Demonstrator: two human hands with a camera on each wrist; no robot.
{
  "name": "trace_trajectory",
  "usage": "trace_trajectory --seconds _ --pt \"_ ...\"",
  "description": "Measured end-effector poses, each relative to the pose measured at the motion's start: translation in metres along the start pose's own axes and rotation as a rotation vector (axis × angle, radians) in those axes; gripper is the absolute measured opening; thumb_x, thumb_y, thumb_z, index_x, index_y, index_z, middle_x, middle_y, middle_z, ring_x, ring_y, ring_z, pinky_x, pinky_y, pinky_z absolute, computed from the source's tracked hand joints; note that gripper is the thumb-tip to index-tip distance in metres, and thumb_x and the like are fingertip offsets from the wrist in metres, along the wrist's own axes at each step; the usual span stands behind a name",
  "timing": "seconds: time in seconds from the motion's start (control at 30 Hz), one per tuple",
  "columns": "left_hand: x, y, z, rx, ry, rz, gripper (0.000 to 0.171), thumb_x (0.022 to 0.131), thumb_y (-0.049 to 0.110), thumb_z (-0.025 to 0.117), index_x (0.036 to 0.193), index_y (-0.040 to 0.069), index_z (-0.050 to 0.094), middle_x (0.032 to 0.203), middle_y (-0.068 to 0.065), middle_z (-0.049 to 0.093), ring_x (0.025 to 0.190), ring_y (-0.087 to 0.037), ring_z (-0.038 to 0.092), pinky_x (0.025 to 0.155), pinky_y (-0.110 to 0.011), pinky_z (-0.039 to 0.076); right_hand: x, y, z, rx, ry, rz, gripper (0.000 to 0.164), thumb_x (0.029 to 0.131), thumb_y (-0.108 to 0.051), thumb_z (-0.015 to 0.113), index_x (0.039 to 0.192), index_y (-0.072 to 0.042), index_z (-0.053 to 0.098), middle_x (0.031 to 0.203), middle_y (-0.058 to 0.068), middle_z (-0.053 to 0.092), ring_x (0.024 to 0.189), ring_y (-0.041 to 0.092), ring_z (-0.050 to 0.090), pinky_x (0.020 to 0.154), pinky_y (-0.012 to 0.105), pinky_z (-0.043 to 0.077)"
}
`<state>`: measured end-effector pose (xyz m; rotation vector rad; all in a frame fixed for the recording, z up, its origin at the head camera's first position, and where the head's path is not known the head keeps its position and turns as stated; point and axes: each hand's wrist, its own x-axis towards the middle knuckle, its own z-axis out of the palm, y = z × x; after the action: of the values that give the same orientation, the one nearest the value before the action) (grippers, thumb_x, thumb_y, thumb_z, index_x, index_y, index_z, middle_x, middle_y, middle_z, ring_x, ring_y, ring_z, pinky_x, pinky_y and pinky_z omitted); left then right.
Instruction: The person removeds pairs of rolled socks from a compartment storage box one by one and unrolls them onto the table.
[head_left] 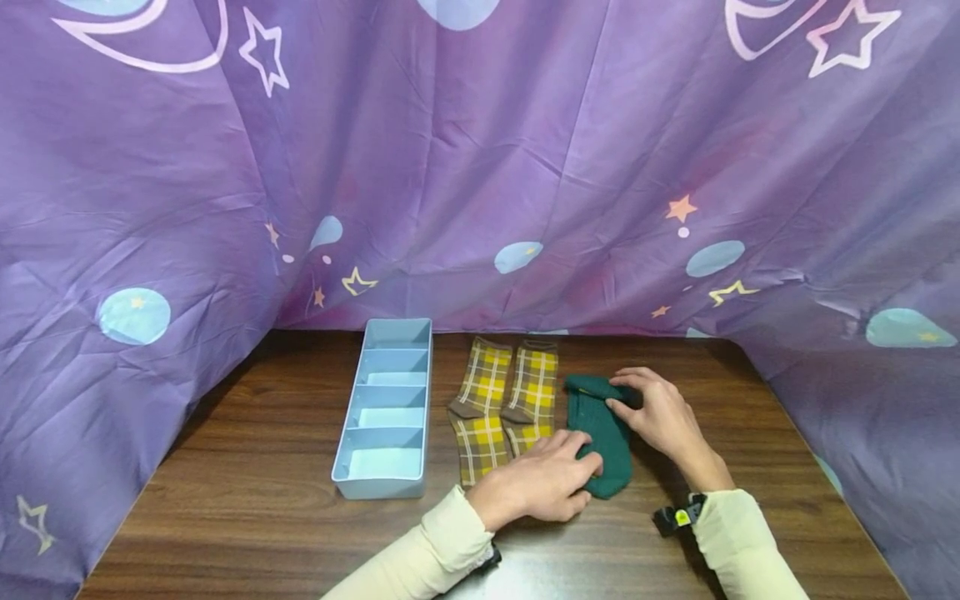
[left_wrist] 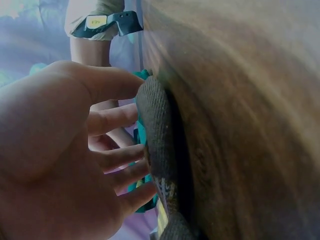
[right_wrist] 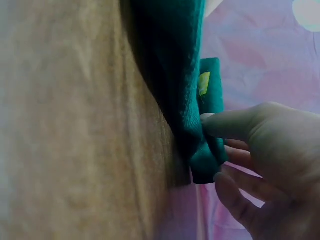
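A dark green sock point(head_left: 604, 442) lies folded on the table, its far end turned over into a flap. My right hand point(head_left: 663, 418) pinches the right side of that flap between thumb and fingers. In the right wrist view the green sock point(right_wrist: 212, 90) shows a small yellow mark near the thumb. My left hand point(head_left: 546, 479) rests its fingers on the green sock's near left side, overlapping the plaid socks. Two yellow and brown plaid socks point(head_left: 480, 392) lie flat, side by side, left of the green one. The left wrist view shows a brown plaid sock point(left_wrist: 159, 130) close by the fingertips.
A light blue organizer box point(head_left: 381, 483) with several compartments in a row stands left of the plaid socks. The wooden table point(head_left: 247, 467) is bordered at the back and sides by a purple curtain point(head_left: 465, 192) with stars and planets.
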<state>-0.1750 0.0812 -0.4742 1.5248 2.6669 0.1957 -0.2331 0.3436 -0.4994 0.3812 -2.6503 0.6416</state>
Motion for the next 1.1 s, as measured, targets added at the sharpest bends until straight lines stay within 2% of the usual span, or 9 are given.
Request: trace_trajectory --seconds 0.17,0.27,0.4,0.5,0.6,0.67,0.73,0.9,1.1 --pt "0.000 0.001 0.000 -0.005 0.019 0.005 0.027 0.107 0.037 0.065 0.132 0.026 0.061 0.159 -0.009 0.048 0.147 -0.024 0.050 0.121 -0.035 0.046 0.005 0.003 0.001 -0.004 -0.002 0.027 0.031 0.093 -0.016 0.085 0.123 -0.009 0.079 0.122 0.015 0.080 0.111 0.039 0.076 0.090 0.059 0.059" --pt "-0.001 0.001 -0.001 -0.008 0.025 0.010 0.026 0.107 0.036 0.065 0.131 0.026 0.062 0.158 -0.009 0.049 0.146 -0.024 0.051 0.121 -0.035 0.046 0.008 0.004 0.001 -0.014 -0.004 0.047 0.032 0.097 -0.018 0.082 0.129 -0.015 0.076 0.116 0.010 0.082 0.099 0.032 0.077 0.079 0.053 0.059" --pt "-0.001 0.002 -0.001 0.001 0.024 0.022 0.025 0.106 0.035 0.065 0.130 0.027 0.062 0.157 -0.008 0.050 0.145 -0.024 0.052 0.120 -0.036 0.047 0.011 0.006 0.000 -0.035 -0.027 0.079 0.029 0.100 -0.021 0.078 0.128 -0.023 0.077 0.110 0.007 0.082 0.084 0.026 0.071 0.062 0.042 0.052" --pt "-0.001 0.002 0.000 -0.002 0.015 0.028 0.026 0.107 0.036 0.065 0.130 0.027 0.062 0.157 -0.008 0.050 0.145 -0.024 0.051 0.120 -0.036 0.046 0.012 0.007 -0.002 -0.055 -0.067 0.090 0.028 0.100 -0.021 0.077 0.128 -0.020 0.079 0.115 0.011 0.080 0.091 0.033 0.073 0.063 0.048 0.056" --pt "-0.001 0.003 0.001 -0.013 0.004 0.027 0.026 0.107 0.035 0.064 0.131 0.028 0.061 0.158 -0.008 0.049 0.146 -0.024 0.050 0.120 -0.036 0.045 0.013 0.007 -0.002 -0.078 -0.130 0.092 0.034 0.099 -0.025 0.077 0.132 -0.014 0.077 0.129 0.014 0.075 0.112 0.041 0.073 0.079 0.060 0.060" --pt "-0.001 0.003 0.001 -0.018 -0.001 0.024 0.026 0.107 0.036 0.065 0.132 0.029 0.061 0.159 -0.007 0.048 0.147 -0.023 0.049 0.120 -0.036 0.045 0.014 0.006 -0.002 -0.091 -0.167 0.094 0.039 0.099 -0.028 0.078 0.134 -0.011 0.075 0.135 0.015 0.071 0.120 0.043 0.070 0.085 0.064 0.060" --pt "-0.001 0.003 0.000 -0.022 -0.007 0.023 0.027 0.107 0.036 0.064 0.132 0.029 0.061 0.159 -0.007 0.048 0.147 -0.023 0.049 0.120 -0.036 0.045 0.016 0.005 -0.002 -0.099 -0.184 0.093 0.043 0.097 -0.031 0.080 0.135 -0.009 0.074 0.137 0.015 0.069 0.122 0.043 0.069 0.086 0.065 0.059" --pt "-0.001 0.002 0.000 -0.032 -0.021 0.019 0.027 0.108 0.037 0.063 0.134 0.030 0.060 0.161 -0.006 0.046 0.149 -0.023 0.047 0.122 -0.036 0.043 0.022 0.006 -0.002 -0.097 -0.161 0.101 0.044 0.096 -0.030 0.082 0.136 -0.012 0.071 0.135 0.014 0.073 0.118 0.044 0.071 0.082 0.065 0.059" --pt "-0.002 0.003 -0.001 -0.029 -0.023 0.025 0.028 0.108 0.037 0.063 0.135 0.030 0.060 0.162 -0.007 0.045 0.149 -0.023 0.048 0.122 -0.036 0.043 0.026 0.010 0.000 -0.109 -0.141 0.141 0.033 0.098 -0.030 0.079 0.126 -0.015 0.069 0.126 0.014 0.077 0.107 0.042 0.074 0.070 0.061 0.058"
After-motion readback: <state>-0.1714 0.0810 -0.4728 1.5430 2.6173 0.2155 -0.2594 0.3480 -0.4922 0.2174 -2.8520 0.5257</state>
